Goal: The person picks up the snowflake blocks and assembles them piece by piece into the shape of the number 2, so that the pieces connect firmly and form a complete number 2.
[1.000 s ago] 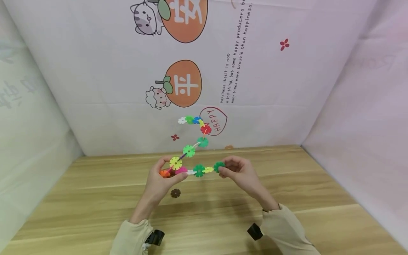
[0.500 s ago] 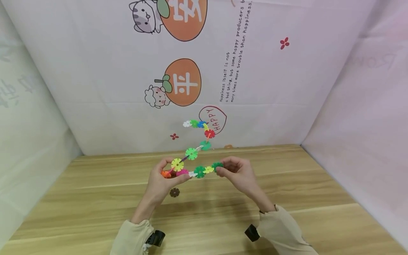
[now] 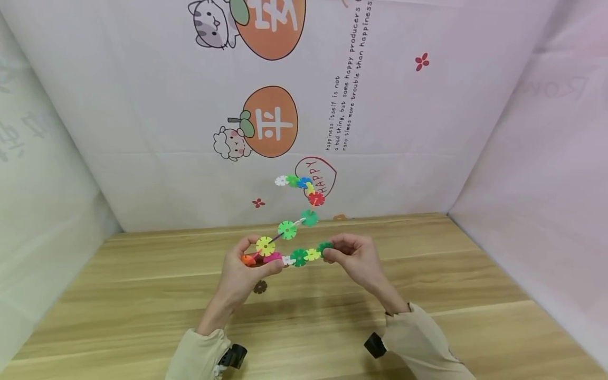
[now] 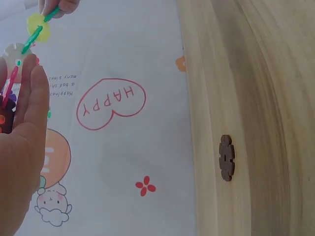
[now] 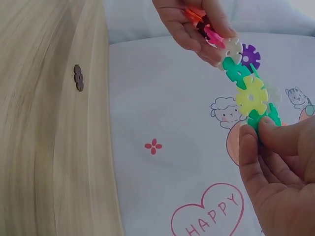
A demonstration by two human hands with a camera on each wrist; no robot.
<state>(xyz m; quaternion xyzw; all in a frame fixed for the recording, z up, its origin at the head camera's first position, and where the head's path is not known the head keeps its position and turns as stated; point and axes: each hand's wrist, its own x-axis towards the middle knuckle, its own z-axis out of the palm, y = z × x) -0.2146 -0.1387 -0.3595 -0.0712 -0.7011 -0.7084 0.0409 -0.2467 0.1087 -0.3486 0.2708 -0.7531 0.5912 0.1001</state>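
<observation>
A chain of colourful slotted snowflake discs is held in the air above the table, in a bent zigzag shape. My left hand (image 3: 237,274) grips the chain by the pink disc (image 3: 272,257), beside an orange disc (image 3: 248,260) and below a yellow disc (image 3: 265,246). My right hand (image 3: 358,261) pinches a dark green disc (image 5: 256,119) between thumb and fingers. That disc meets a yellow disc (image 5: 251,97), which joins a green disc (image 3: 298,257). The chain's other arm rises past a red disc (image 3: 316,199) to a white disc (image 3: 282,180) at its end.
One brown snowflake disc (image 3: 260,286) lies by itself on the wooden table (image 3: 304,327), below my left hand. White printed cloth walls (image 3: 380,158) stand behind the table and on both sides.
My right hand has moved slightly left, bringing its green disc against the yellow disc, where a small gap showed before. The chain's upper arm has swung a little to the right.
</observation>
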